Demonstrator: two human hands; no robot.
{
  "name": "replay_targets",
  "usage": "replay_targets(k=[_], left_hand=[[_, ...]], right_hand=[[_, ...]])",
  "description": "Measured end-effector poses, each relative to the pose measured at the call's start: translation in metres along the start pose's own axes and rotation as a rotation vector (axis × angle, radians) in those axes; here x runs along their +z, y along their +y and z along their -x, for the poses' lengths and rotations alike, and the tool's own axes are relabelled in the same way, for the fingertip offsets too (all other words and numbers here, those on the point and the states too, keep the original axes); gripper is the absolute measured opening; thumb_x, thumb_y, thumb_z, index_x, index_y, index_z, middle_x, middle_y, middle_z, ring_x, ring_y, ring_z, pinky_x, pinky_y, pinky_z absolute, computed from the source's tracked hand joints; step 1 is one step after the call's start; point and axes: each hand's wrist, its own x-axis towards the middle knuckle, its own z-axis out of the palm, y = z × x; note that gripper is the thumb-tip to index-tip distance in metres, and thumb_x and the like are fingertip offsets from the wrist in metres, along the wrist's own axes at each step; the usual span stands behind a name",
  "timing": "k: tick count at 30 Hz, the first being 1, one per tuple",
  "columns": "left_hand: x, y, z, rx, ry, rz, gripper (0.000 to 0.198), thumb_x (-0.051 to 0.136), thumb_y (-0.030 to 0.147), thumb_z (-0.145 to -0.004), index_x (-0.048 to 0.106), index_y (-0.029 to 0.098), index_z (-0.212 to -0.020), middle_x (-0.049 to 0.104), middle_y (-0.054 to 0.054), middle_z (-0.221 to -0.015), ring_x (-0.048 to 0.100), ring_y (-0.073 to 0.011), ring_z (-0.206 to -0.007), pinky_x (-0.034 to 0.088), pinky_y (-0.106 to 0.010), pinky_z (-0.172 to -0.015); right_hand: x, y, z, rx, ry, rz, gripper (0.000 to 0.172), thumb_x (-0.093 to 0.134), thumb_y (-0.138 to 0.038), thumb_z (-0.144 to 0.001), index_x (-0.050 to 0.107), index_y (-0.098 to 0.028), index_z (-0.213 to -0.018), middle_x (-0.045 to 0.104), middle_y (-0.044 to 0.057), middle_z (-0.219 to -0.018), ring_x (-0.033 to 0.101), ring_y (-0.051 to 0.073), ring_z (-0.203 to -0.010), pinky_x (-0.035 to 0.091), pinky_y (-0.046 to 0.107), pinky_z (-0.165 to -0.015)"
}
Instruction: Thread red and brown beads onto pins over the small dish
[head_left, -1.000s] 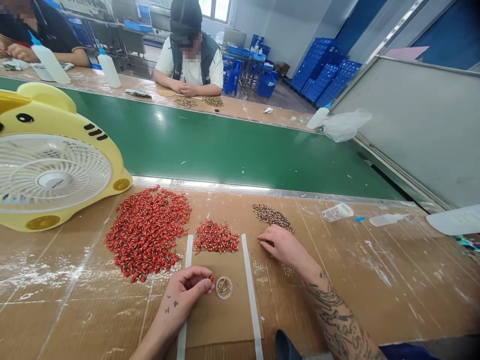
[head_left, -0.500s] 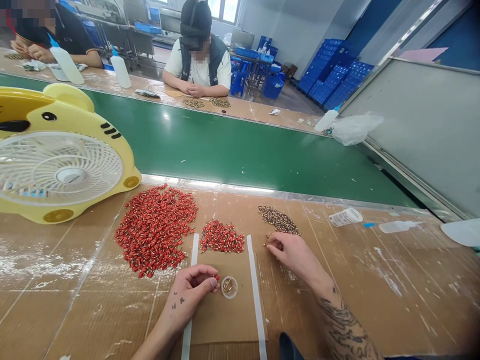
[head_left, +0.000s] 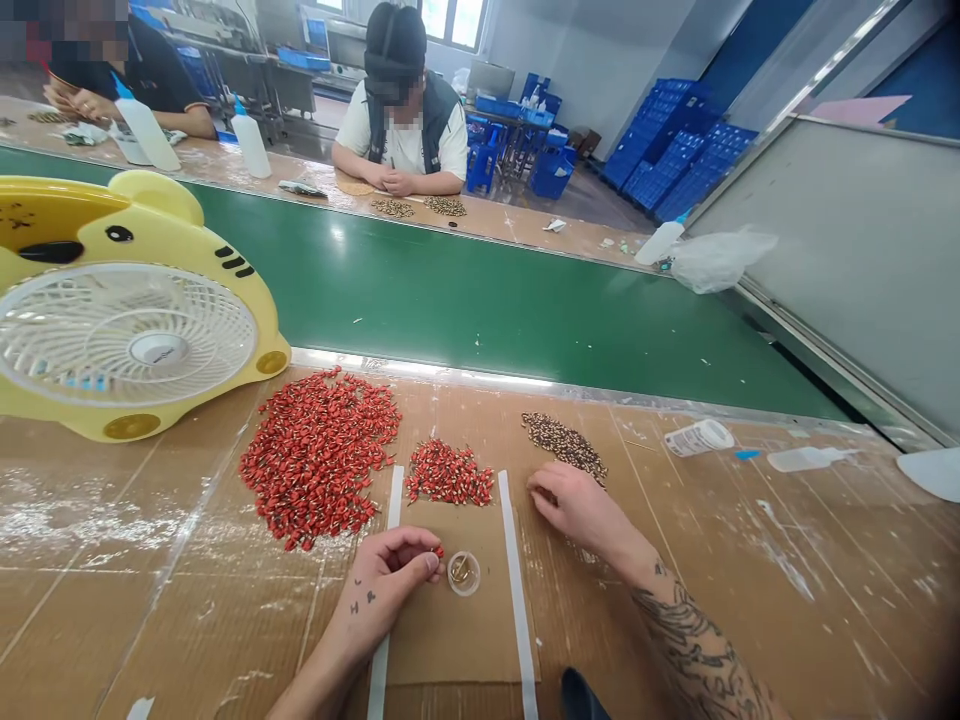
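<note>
My left hand (head_left: 394, 585) pinches a small red piece (head_left: 439, 551) between thumb and fingertips, just left of a small clear round cup (head_left: 464, 574). The cup holds a gold-coloured liquid or parts, and a thin stick leans in it. My right hand (head_left: 574, 505) rests on the table with thumb and fingertips close together; what lies between them is too small to tell. Beside it spreads a pile of small dark-and-gold beads (head_left: 566, 447), partly behind the hand. A small heap of red pieces with gold tips (head_left: 450, 472) lies beyond the cup, and a larger red heap (head_left: 319, 460) is at left.
Two white tape strips (head_left: 517, 590) flank a cardboard sheet (head_left: 450, 650). A yellow animal-shaped fan (head_left: 247, 330) stands at left. A white bottle (head_left: 699, 438) and a clear squeeze bottle (head_left: 806, 458) lie at right. Across the green belt (head_left: 450, 290) sit two people (head_left: 405, 120).
The view has shifted slightly, moving the scene a little right. My right fingertips have drawn closer together over the small parts at the table. My left hand keeps its pinch on the red piece.
</note>
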Motion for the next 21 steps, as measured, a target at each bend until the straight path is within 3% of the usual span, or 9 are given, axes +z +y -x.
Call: replay_targets(k=[3,6,12,16,21], left_hand=[[0.002,0.002,0.0,0.011,0.021,0.024,0.011,0.077,0.023,-0.071,0.075,0.016,-0.08,0.073,-0.003,-0.067,0.066,-0.0159,-0.063,0.052,-0.026,-0.066],[0.004,0.003,0.001,0.04,0.041,0.052,0.008,0.077,0.02,-0.07,0.076,0.016,-0.078,0.072,-0.002,-0.066,0.065,-0.0147,-0.061,0.052,-0.024,-0.064],[0.011,0.005,0.007,0.295,0.033,0.07,0.001,0.076,0.017,-0.075,0.077,0.016,-0.076,0.071,-0.005,-0.076,0.066,-0.0166,-0.069,0.053,-0.025,-0.064],[0.018,0.008,0.012,0.463,0.042,0.005,0.007,0.073,0.014,-0.08,0.078,0.018,-0.082,0.072,-0.006,-0.08,0.067,-0.017,-0.073,0.053,-0.025,-0.063],[0.022,0.014,0.015,0.644,0.066,-0.14,0.018,0.07,0.006,-0.082,0.077,0.021,-0.087,0.073,-0.004,-0.081,0.068,-0.015,-0.074,0.054,-0.023,-0.066]], right_hand=[[-0.002,-0.012,0.008,-0.01,0.075,-0.279,0.02,0.052,-0.016,-0.093,0.071,-0.02,-0.097,0.069,0.006,-0.091,0.063,0.02,-0.084,0.049,0.032,-0.076],[0.005,-0.037,0.016,0.022,0.131,-0.578,0.018,0.054,-0.023,-0.095,0.072,-0.021,-0.093,0.07,0.006,-0.092,0.065,0.019,-0.084,0.05,0.03,-0.074],[0.028,-0.098,0.02,0.163,0.253,-1.03,0.008,0.07,-0.027,-0.086,0.074,-0.02,-0.085,0.073,0.004,-0.081,0.066,0.016,-0.068,0.051,0.024,-0.058],[0.031,-0.119,0.018,0.045,0.355,-1.042,0.006,0.07,-0.021,-0.087,0.073,-0.021,-0.081,0.071,0.002,-0.076,0.065,0.016,-0.069,0.05,0.024,-0.061],[0.029,-0.126,0.016,-0.11,0.429,-0.926,0.011,0.067,-0.011,-0.087,0.072,-0.021,-0.089,0.069,0.002,-0.079,0.064,0.016,-0.074,0.051,0.027,-0.068]])
